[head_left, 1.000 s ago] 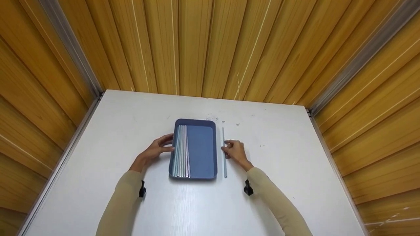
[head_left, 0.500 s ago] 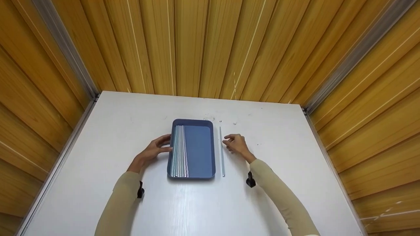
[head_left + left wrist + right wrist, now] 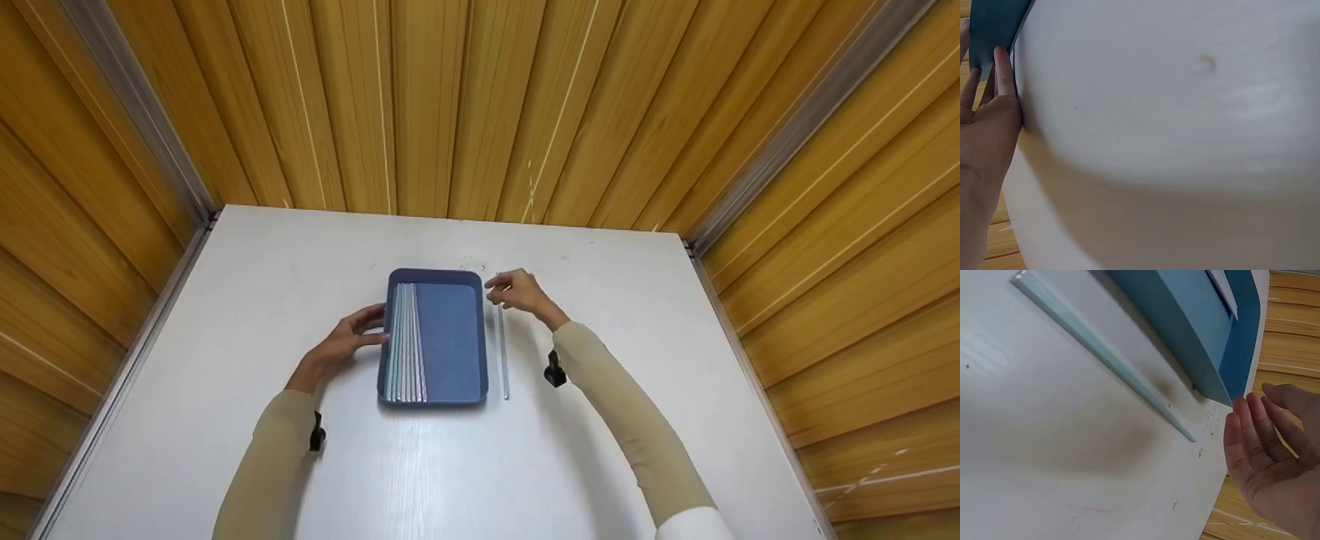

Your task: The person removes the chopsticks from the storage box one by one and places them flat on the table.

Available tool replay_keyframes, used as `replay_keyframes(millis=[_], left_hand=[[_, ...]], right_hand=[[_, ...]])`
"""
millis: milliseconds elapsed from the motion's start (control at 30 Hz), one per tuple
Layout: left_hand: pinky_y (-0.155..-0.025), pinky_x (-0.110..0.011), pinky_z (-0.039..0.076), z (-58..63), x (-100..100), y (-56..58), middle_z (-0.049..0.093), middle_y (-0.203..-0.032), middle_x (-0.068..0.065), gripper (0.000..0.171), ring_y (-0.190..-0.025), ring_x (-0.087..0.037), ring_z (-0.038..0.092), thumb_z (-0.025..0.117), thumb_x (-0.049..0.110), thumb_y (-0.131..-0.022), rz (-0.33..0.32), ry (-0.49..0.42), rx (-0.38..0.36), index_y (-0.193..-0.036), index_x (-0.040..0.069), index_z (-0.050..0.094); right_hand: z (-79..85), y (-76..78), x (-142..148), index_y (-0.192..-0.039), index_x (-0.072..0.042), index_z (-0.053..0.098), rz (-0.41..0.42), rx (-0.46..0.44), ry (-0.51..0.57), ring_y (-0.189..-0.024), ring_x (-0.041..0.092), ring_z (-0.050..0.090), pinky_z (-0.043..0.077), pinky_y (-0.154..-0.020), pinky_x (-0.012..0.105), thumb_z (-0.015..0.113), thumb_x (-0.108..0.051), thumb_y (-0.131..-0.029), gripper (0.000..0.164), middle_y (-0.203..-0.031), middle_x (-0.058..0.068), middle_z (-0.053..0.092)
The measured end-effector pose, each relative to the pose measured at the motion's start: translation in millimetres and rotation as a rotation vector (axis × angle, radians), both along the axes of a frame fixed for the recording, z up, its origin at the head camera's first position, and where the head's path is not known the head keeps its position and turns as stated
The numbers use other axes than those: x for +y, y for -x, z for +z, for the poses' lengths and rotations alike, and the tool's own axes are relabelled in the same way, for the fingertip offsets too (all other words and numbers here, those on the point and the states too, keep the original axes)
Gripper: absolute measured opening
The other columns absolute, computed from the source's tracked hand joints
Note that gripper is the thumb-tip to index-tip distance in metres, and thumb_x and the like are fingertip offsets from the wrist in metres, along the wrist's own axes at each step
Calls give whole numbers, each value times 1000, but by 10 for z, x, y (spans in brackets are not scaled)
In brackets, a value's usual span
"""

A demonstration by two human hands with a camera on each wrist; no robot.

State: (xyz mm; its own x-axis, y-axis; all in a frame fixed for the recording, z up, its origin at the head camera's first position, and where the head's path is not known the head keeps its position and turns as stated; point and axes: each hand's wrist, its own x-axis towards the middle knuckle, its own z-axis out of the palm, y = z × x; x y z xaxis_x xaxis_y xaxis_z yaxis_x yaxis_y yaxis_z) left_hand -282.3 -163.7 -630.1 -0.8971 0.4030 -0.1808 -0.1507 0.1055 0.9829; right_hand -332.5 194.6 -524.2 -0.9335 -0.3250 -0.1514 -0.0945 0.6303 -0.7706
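A blue rectangular tray lies on the white table. Several slim tapered chopsticks, pale green to pinkish, are lined up along its left side. My left hand touches the tray's left wall; the left wrist view has its extended fingers against the blue side. Just right of the tray, one pale blue chopstick lies lengthwise on the table. Over its far end is my right hand, holding nothing. The right wrist view has this hand with loosely bent fingers near the tray's far corner, apart from the chopstick.
Small dark specks and marks dot the white table beyond the tray. Wood-patterned panels rise behind it and at both sides, with grey metal posts at the corners.
My right hand has let go of the loose chopstick, lifted off it and moved away from me to its far end. My left hand stays at the tray. The view has shifted slightly.
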Motion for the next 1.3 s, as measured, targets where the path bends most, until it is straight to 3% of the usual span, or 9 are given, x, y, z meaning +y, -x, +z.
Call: replay_keyframes(millis=[67,300,500,700,933,1300], left_hand=[[-120,-46,39,4,1,0,39,-161,-19,77,-148,-37,40,73,9,-94,-6,-5,7,-160,8,32],[-119,-45,40,4,5,-11,39,-162,-18,76,-148,-36,39,73,10,-94,12,-10,-16,-160,9,33],[-122,-51,35,-25,-37,-35,41,-161,-18,76,-148,-36,40,73,12,-95,34,12,-19,-160,10,33],[-122,-49,35,-15,-24,-39,41,-161,-16,76,-149,-34,39,73,12,-95,33,-1,-41,-160,11,33],[-121,-49,37,13,30,-5,42,-160,-17,76,-148,-34,41,73,13,-95,24,-20,-39,-160,11,33],[-122,-51,35,0,5,-22,39,-162,-17,75,-150,-36,37,71,12,-96,18,-36,-37,-160,11,33]], right_hand=[[27,13,-93,-122,11,69,14,-28,29,-100,39,74,64,-80,39,65,-3,-95,30,-109,28,74],[9,3,-491,-126,12,66,55,-116,112,-106,43,72,60,-92,48,64,-1,-97,32,-116,31,72],[-217,-86,-870,-121,13,68,40,-133,109,-102,41,74,61,-88,47,65,3,-93,30,-116,30,72],[-464,-199,-1101,-118,16,68,-12,-218,193,-97,38,76,64,-81,39,69,7,-89,30,-114,32,72],[-583,-246,-1170,-113,17,68,-85,-145,232,-83,29,77,64,-74,35,73,6,-85,31,-104,32,73],[-677,-277,-1256,-107,9,74,-133,-26,74,-63,7,62,54,-59,19,77,-3,-81,29,-94,23,77]])
